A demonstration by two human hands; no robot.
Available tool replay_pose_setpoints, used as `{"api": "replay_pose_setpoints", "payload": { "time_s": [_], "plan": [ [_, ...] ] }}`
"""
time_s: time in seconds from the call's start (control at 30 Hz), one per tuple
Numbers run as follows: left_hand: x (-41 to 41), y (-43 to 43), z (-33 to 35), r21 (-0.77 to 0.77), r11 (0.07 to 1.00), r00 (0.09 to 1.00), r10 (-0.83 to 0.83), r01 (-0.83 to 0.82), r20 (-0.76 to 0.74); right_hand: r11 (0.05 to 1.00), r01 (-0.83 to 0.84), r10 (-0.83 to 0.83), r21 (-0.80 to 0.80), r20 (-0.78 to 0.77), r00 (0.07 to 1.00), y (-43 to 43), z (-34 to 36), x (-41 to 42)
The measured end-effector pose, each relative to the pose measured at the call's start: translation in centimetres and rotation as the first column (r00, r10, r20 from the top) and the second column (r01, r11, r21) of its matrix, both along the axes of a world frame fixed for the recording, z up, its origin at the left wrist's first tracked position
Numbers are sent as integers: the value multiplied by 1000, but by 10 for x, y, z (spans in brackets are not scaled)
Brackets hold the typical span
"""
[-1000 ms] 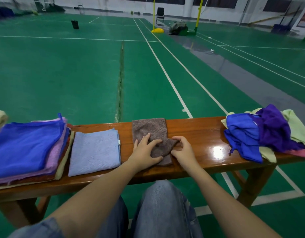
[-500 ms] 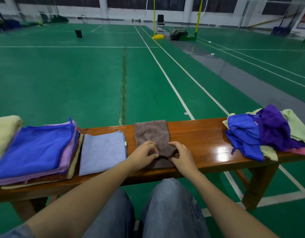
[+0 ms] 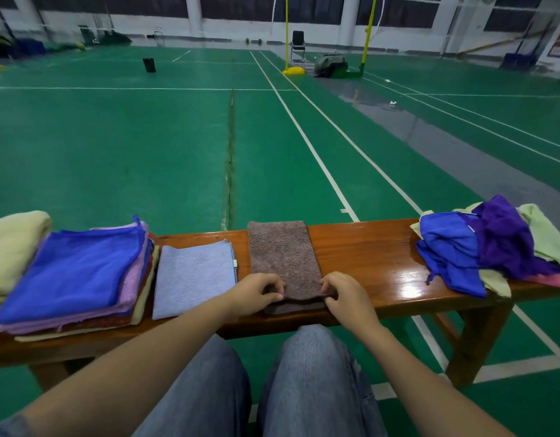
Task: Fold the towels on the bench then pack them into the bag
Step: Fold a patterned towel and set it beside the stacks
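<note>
Brown towel (image 3: 283, 257): plain taupe-brown, no pattern. Light blue towel (image 3: 193, 279): pale blue, plain, fine ribbed weave, small white tag. Stack (image 3: 77, 272): royal blue on top, then lilac-pink, rust red and pale yellow edges. Cream towel (image 3: 10, 247): pale yellow-cream, plain. Loose pile (image 3: 449, 257): royal blue, deep purple, pale yellow-green, a bit of pink. Bench (image 3: 367, 253): glossy reddish-brown wood. Floor (image 3: 115, 152): green with white lines, one grey strip. Jeans (image 3: 313, 389): faded blue denim. Posts (image 3: 286, 29): yellow. Bin (image 3: 149, 64): black.
</note>
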State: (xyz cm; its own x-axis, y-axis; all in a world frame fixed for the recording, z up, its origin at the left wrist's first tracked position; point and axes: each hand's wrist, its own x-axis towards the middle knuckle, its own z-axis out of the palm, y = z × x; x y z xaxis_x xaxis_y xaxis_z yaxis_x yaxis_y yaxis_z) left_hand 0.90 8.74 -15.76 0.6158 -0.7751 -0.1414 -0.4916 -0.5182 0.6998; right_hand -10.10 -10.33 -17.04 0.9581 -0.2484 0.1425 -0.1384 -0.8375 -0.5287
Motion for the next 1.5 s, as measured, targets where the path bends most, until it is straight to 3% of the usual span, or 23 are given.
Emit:
{"api": "replay_pose_setpoints", "payload": {
  "time_s": [0.13, 0.27, 0.43, 0.5, 0.57, 0.63, 0.77, 0.9, 1.1, 1.27, 1.4, 1.5],
  "plan": [
    [-2, 2, 2, 49, 998, 997, -42, 39, 64, 989, -86, 88, -118, 13, 996, -2, -1, -7],
    [-4, 8, 3, 91, 994, 993, -72, 63, 97, 986, -154, 148, -64, -99, 984, -4, -1, -11],
    [0, 0, 2, -74, 978, 969, 202, -193, 141, 997, -71, 73, 22, -89, 993, 1, 8, 3],
    [6, -8, 1, -104, 941, 933, 335, -323, 133, 999, -20, 19, -29, -52, 998, 2, 8, 15],
    [13, -14, 0, -46, 913, 904, 407, -405, 129, 993, 1, -6, -120, -36, 999, 1, 6, 29],
    [19, -19, 1, 25, 895, 889, 440, -446, 124, 994, -1, -10, -109, -98, 995, 0, 7, 42],
    [31, -31, -1, 41, 848, 849, 528, -528, -10, 999, 6, -16, -37, -292, 956, -1, 6, 62],
    [39, -38, -5, -84, 811, 810, 560, -579, -177, 998, 59, -63, -23, -298, 953, -1, 7, 75],
    [36, -39, -4, -127, 789, 783, 550, -601, -289, 896, 304, -236, 325, -231, 944, 4, 14, 85],
    [27, -29, 1, -141, 806, 794, 508, -575, -334, 774, 353, -251, 525, -257, 933, 4, 20, 90],
    [24, -22, 4, -152, 798, 775, 491, -583, -398, 700, 407, -251, 587, -332, 909, 8, 19, 90],
    [23, -20, 6, -147, 807, 778, 478, -572, -407, 792, 423, -268, 441, -371, 889, 9, 17, 87]
  ]
}}
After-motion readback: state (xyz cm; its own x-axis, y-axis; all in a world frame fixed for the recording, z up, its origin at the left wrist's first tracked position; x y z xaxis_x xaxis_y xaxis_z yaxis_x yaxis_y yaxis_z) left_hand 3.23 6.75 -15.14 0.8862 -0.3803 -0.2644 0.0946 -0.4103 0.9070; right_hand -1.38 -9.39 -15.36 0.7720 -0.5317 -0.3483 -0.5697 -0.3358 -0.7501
